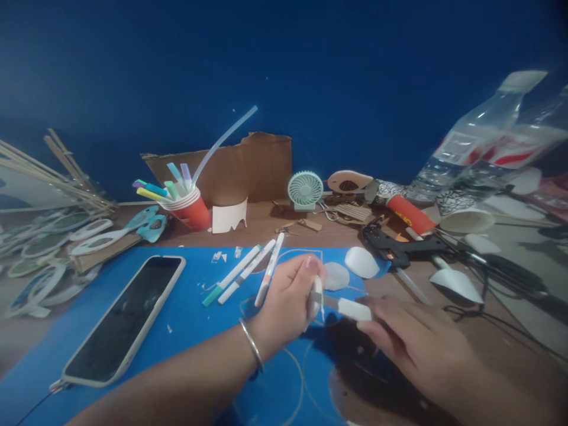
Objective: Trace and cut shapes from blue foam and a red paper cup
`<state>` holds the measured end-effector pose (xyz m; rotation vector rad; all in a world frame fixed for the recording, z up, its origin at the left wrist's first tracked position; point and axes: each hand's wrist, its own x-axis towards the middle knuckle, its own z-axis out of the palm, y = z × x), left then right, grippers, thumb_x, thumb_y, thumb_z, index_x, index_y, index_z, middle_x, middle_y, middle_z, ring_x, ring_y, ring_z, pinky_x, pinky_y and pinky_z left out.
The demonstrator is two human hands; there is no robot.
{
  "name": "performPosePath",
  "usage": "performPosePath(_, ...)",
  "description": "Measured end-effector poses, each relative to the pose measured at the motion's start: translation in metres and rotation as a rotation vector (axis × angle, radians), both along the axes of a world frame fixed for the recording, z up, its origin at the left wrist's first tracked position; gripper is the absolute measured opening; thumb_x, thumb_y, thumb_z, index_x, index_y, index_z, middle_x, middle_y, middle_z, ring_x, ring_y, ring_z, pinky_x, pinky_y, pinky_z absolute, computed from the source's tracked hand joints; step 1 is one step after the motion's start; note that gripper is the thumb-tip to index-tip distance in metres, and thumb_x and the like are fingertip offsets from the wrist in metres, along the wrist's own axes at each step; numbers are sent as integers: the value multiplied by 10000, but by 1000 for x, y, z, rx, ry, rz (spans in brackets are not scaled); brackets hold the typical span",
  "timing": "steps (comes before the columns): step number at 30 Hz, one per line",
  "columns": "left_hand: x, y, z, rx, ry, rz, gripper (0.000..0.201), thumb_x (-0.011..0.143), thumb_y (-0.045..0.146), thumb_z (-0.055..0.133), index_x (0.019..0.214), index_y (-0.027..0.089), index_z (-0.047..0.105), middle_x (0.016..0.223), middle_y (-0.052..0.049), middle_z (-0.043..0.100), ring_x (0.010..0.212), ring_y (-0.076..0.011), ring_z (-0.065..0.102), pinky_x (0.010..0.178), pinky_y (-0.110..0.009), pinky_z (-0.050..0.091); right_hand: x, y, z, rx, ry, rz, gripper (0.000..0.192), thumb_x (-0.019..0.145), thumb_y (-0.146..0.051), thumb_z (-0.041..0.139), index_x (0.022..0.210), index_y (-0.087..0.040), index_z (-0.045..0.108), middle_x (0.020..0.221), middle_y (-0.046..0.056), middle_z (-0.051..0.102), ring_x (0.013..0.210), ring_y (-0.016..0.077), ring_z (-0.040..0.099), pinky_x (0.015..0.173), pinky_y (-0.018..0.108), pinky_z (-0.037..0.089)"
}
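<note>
- Two hands meet over the blue sheet (186, 319) in my view: the left hand (288, 302) is closed around a small white piece (318, 296), pinching it upright between thumb and fingers.
- The right hand (412, 343) grips a white-handled craft knife (350, 307), fingers curled on the handle, and the blade end touches the white piece held by the left hand.
- I see a metal bangle (252, 346) on the left wrist.
- The white piece sits above the right part of the blue sheet, just in front of two pale oval cut-outs (352, 269) lying near the sheet's far right corner.
- Three white markers (248, 275) lie side by side on the sheet, just left of the left hand, their tips pointing toward me.
- A phone (126, 316) with a dark screen lies face up on the sheet, well to the left.
- Past the sheet's far edge, a red paper cup (193, 210) leans, holding coloured markers and a clear straw.
- A small green fan (305, 190) stands near the torn cardboard (248, 168) against the blue wall.
- A black glue gun (394, 245) lies to the right of the ovals, with a plastic water bottle (479, 142) beyond it.
- Wooden sticks (53, 171) and oval paper rings (57, 242) crowd the far left.
</note>
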<state>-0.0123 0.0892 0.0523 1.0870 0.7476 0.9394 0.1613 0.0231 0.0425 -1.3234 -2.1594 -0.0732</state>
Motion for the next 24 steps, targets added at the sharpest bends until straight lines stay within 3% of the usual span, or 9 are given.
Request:
performPosePath(10, -2, -1, 3, 35, 18, -23, 375, 852, 440, 405, 601, 164, 446, 488, 54, 352, 349, -36, 295, 339, -175, 196, -1, -1, 1, -37, 47, 12, 205, 890, -320, 416, 815, -213, 573, 550, -35, 553, 479, 116, 512, 482, 248, 343)
performPosePath(16, -1, 3, 3, -41, -239, -72, 61, 793, 208, 443, 849, 190, 458, 637, 24, 480, 494, -67, 433, 440, -162, 320, 1, 1, 0, -62, 62, -18, 205, 884, -321, 420, 819, -211, 579, 596, -21, 594, 518, 128, 558, 488, 249, 370)
performPosePath(20, 1, 5, 4, -160, -286, -77, 145, 759, 85, 380, 848, 194, 417, 642, 31, 449, 440, -46, 383, 420, -156, 286, 2, 2, -2, -187, 198, -92, 206, 887, -304, 403, 862, -223, 590, 661, -20, 640, 572, 120, 599, 509, 223, 408)
performPosePath(24, 2, 6, 6, -313, -371, -110, 130, 767, 80, 373, 824, 193, 407, 602, 47, 345, 433, -35, 307, 411, -144, 204, 2, 5, -4, -350, 317, -160, 220, 892, -333, 386, 861, -248, 587, 694, -31, 648, 610, 121, 604, 532, 218, 424)
